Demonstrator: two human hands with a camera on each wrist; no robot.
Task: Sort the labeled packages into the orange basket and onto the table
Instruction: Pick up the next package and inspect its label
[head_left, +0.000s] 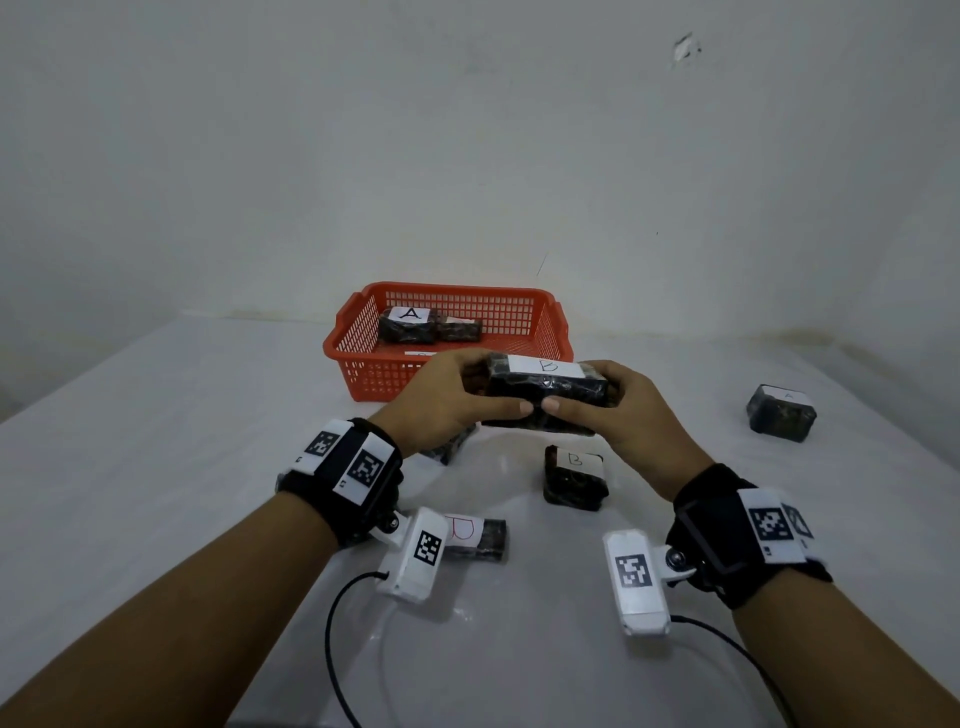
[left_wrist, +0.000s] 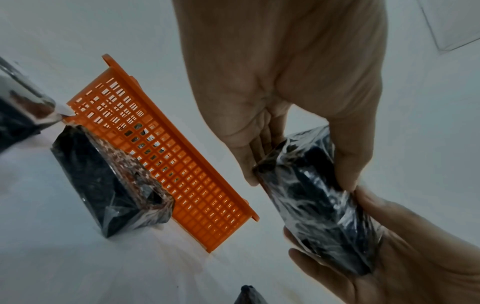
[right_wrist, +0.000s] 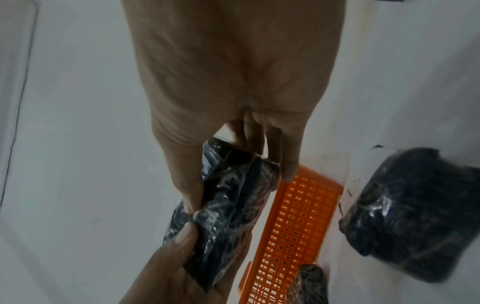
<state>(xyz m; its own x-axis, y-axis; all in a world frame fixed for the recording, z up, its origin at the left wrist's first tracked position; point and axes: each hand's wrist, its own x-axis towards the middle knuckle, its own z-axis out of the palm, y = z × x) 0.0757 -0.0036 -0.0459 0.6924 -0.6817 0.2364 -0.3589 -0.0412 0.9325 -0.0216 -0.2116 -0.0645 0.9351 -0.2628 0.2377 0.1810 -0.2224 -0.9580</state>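
Nearby, apparently B-labeled packages (head_left: 574, 478) lie before orange basket (head_left: 363, 332).

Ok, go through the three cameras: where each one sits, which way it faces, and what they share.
Head: worn on the head, facing forward and down at the table; both forearms, left hand and right hand show.
Left wrist: under the left palm, looking along its fingers at the B package.
Right wrist: under the right palm, looking along its fingers at that package.
Shared: all three show the B package and orange basket.
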